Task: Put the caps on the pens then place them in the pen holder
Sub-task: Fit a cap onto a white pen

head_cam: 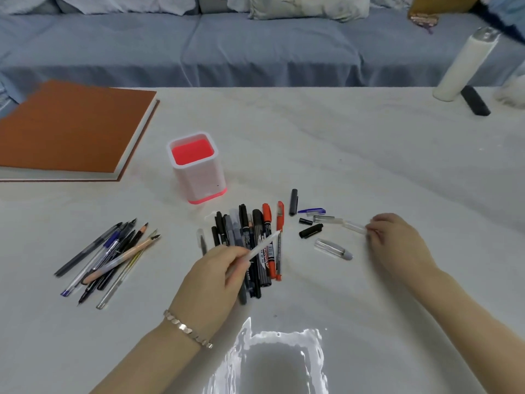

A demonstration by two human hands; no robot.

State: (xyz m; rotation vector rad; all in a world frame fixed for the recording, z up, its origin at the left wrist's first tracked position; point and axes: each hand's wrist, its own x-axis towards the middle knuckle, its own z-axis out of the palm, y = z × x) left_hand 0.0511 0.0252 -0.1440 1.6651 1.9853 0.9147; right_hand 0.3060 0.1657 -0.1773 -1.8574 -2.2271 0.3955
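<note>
A pale blue sofa (255,46) runs along the far side of a white marbled tabletop (369,152). A large closed book (71,129) with an orange-brown cover lies at the far left corner of the tabletop. At the far right corner stands a tall white bottle (463,66), with a flat black bar-shaped object (475,100) lying just beside its base.

The person's two bare forearms reach in from the near edge. The left hand (210,280), with a metal bracelet (186,327) at the wrist, has its fingers curled round a slim white pen (262,245), which angles up and to the right over the middle of the tabletop. The right hand (395,243) sits right of centre, its fingertips pinching one end of a clear cap (353,226) that lies low against the surface.

The pen holder (199,177), a square white cup with a red inside and red base, stands upright left of centre, beyond the hands, with no pens in it. Just nearer than it, a pile of black, grey and red markers (261,231) lies under the white pen. Near the left edge lies a fanned bundle of uncapped pens and pencils (113,257). Between the marker pile and the right hand lie loose caps (310,231): black ones, a blue one and clear ones.
</note>
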